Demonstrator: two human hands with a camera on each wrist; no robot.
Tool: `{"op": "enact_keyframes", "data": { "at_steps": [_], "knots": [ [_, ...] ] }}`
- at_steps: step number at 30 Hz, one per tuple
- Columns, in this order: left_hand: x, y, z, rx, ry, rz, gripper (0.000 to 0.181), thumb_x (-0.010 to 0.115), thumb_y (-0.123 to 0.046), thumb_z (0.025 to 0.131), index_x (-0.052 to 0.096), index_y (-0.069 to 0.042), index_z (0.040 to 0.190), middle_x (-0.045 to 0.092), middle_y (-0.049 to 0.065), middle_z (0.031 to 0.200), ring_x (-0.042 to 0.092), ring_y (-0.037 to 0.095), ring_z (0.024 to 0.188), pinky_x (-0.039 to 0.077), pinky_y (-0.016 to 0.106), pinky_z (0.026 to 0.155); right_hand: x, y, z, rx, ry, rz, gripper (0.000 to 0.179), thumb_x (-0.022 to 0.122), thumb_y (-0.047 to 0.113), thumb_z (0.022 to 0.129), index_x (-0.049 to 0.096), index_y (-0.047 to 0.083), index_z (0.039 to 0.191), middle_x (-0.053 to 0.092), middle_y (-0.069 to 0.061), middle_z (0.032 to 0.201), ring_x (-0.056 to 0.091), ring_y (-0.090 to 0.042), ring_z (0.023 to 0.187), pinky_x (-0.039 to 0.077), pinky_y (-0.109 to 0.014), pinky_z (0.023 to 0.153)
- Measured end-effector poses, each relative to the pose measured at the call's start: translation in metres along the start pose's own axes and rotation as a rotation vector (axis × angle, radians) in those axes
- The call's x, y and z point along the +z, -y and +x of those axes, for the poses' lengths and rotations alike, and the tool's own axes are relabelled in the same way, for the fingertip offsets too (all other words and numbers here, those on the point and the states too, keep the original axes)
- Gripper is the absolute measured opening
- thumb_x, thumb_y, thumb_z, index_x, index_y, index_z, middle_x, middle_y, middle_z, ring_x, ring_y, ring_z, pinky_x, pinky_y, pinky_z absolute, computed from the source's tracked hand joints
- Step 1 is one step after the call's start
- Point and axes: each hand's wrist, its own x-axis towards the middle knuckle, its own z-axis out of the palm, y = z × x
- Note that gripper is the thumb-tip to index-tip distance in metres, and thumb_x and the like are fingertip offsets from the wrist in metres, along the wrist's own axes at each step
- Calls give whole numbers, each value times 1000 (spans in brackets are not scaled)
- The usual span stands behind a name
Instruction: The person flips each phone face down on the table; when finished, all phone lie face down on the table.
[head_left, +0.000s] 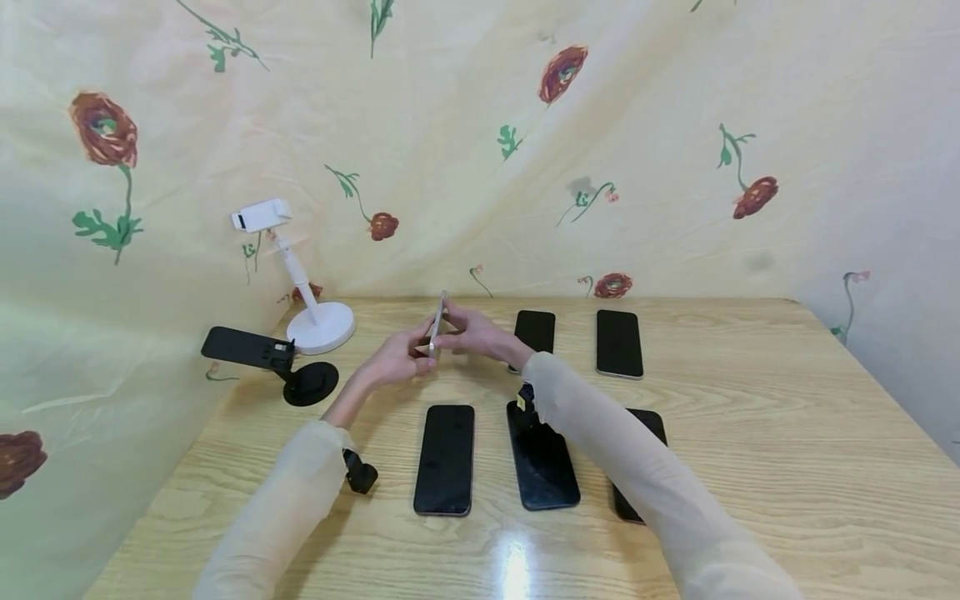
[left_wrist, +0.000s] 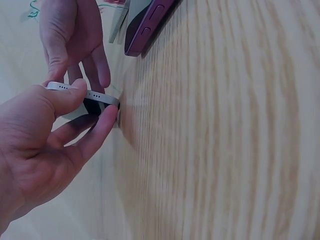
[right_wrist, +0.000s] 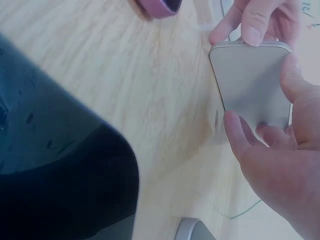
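A smartphone [head_left: 438, 323] with a pale metal edge is held up on its side above the back of the table, between both hands. My left hand [head_left: 399, 357] pinches its bottom end, the thumb over the speaker-hole edge, as the left wrist view shows. From the other side my right hand [head_left: 480, 333] grips it by the long edges. In the right wrist view the smartphone [right_wrist: 252, 80] turns a flat grey face to the camera. Nearest to the hands lie a dark phone [head_left: 536, 330] partly behind the right wrist and another phone [head_left: 444, 460] in front.
A white phone stand [head_left: 321, 327] and a black phone stand [head_left: 311, 383] are at the left. More phones lie screen up: one at the back right [head_left: 619, 343], one under the right forearm [head_left: 546, 467], another partly hidden [head_left: 649, 427]. A flowered cloth [head_left: 450, 167] hangs behind the table.
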Motion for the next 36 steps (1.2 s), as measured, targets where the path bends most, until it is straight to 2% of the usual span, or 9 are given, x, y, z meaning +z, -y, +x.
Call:
{"op": "enact_keyframes", "data": {
  "at_steps": [8, 15, 20, 25, 33, 36],
  "knots": [
    [1, 2, -2, 27, -19, -26, 80, 62, 7, 94, 20, -7, 160, 61, 28, 128, 65, 31, 104, 56, 34, 79, 4, -4, 2, -4, -15, -92, 93, 68, 21, 98, 1, 16, 161, 16, -12, 163, 31, -33, 143, 39, -43, 107],
    [2, 4, -2, 41, -46, -6, 80, 65, 7, 92, 21, -3, 158, 60, 29, 128, 64, 33, 109, 55, 35, 82, 7, -8, 5, -32, -12, -100, 97, 70, 11, 95, -1, 14, 161, 22, -16, 161, 47, -33, 133, 36, -40, 110],
    [2, 4, -3, 36, -49, -23, 82, 65, 8, 91, 19, -1, 158, 56, 32, 131, 61, 36, 115, 54, 35, 85, 10, -9, 5, -44, -14, -123, 99, 72, 11, 94, -1, 14, 161, 20, -15, 162, 47, -35, 133, 35, -41, 110],
    [3, 3, -2, 5, -16, -78, 83, 63, 8, 93, 13, -1, 159, 50, 36, 136, 62, 39, 113, 55, 39, 85, 11, -10, 1, -34, -33, -164, 99, 73, 14, 93, 1, 14, 161, 15, -15, 164, 45, -37, 134, 38, -42, 108],
    [-1, 4, -4, 6, -33, 34, 85, 68, 0, 93, 13, 1, 158, 65, 29, 119, 66, 33, 106, 53, 35, 82, 15, -12, 4, 6, -61, -233, 96, 76, 15, 90, 11, 15, 161, 29, -24, 157, 45, -35, 134, 41, -39, 105],
    [-2, 4, -4, 2, -43, 44, 87, 70, -1, 93, 13, 2, 158, 68, 27, 113, 67, 33, 105, 52, 34, 81, 15, -12, 5, 9, -62, -276, 96, 77, 12, 89, 13, 12, 161, 28, -25, 157, 44, -35, 135, 40, -38, 106]
  ]
}}
